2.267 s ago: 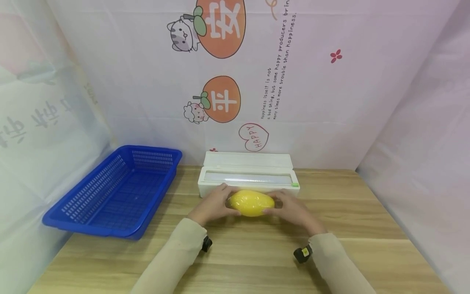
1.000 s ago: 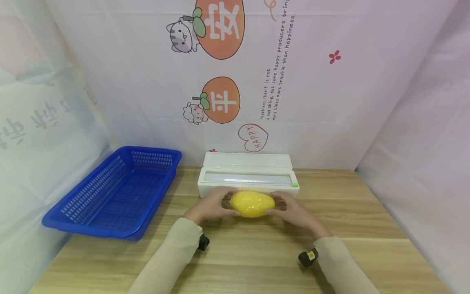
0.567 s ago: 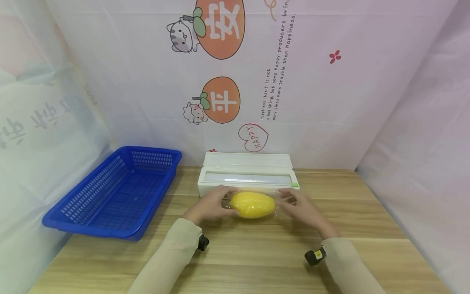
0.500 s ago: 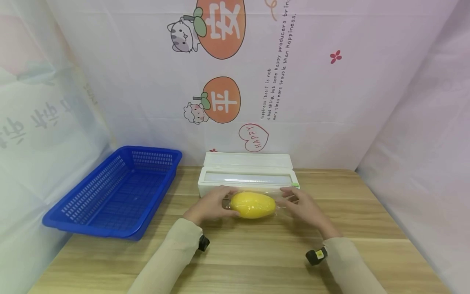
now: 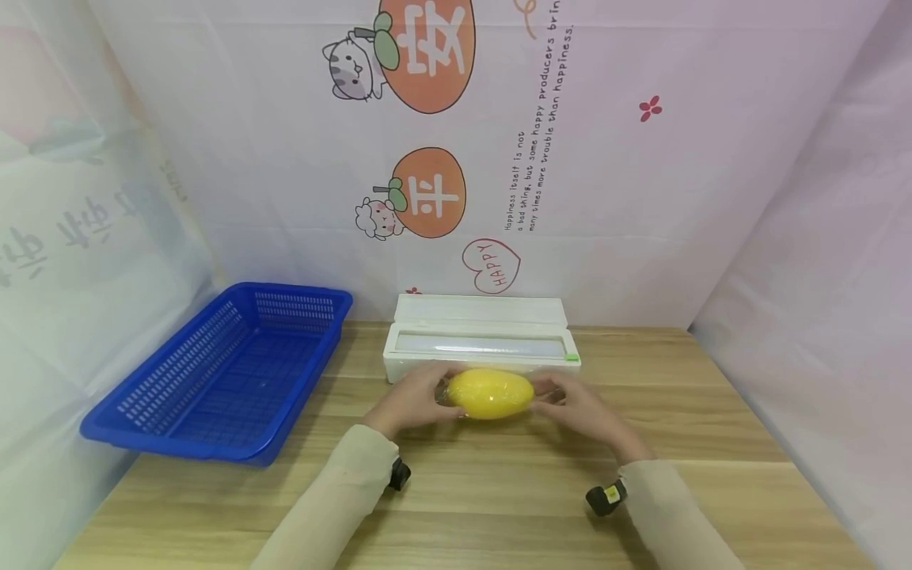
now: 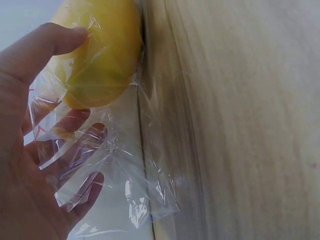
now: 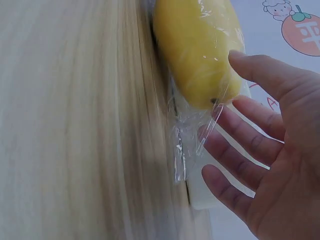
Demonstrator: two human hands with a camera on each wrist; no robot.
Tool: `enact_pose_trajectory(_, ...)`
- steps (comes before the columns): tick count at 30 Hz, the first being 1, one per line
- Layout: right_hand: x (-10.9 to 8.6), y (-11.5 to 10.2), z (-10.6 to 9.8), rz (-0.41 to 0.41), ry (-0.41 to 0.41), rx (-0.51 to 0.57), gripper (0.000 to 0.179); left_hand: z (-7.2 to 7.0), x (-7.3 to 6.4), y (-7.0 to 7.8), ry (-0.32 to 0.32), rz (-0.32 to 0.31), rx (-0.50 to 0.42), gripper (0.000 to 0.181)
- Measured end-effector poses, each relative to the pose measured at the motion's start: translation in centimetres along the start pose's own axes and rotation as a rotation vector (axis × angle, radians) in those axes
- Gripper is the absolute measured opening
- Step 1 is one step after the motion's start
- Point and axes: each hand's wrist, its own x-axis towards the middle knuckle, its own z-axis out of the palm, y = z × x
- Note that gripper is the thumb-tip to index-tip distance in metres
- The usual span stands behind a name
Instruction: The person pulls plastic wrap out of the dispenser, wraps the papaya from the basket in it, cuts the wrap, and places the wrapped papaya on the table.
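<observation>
In the head view a yellow mango (image 5: 492, 393) in clear plastic wrap lies crosswise between the two hands. My left hand (image 5: 416, 398) grips its left end, the thumb pressed on the near side and the fingers round the far side. Loose plastic wrap (image 6: 110, 150) trails over those fingers in the left wrist view. At the other end is my right hand (image 5: 577, 408), its fingers spread and loosely bent. The right wrist view has that thumb at the mango's edge and the fingertips by its dark-spotted tip, where a tail of wrap hangs.
Right behind the mango stands a white cling film box (image 5: 484, 364), lid raised, with a green slide cutter (image 5: 572, 358) at its right end. A blue plastic basket (image 5: 278, 412) sits on the left of the wooden table (image 5: 484, 507). Printed white cloth (image 5: 606, 174) surrounds the table.
My right hand drew away from the mango to the right, then came partly back to its end. My left hand stays on it. The mango has shifted slightly.
</observation>
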Motion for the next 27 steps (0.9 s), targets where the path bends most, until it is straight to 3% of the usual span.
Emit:
enact_pose_trajectory(14,-0.6,-0.6,-0.5,0.071,0.029,-0.024,0.04,0.0,-0.3,0.2,0.006,-0.028,0.021,0.076)
enact_pose_trajectory(17,-0.9,-0.5,-0.8,0.067,0.11,-0.061,0.035,-0.1,-0.3,0.2,0.01,-0.022,0.012,0.077)
enact_pose_trajectory(23,-0.7,-0.1,-1.8,0.022,0.4,-0.136,0.026,-0.5,-0.6,0.0,0.015,-0.047,0.01,0.077)
enact_pose_trajectory(27,-0.3,0.4,-2.2,0.024,0.465,-0.154,0.032,-0.9,-0.7,0.1,0.033,-0.064,-0.004,0.073)
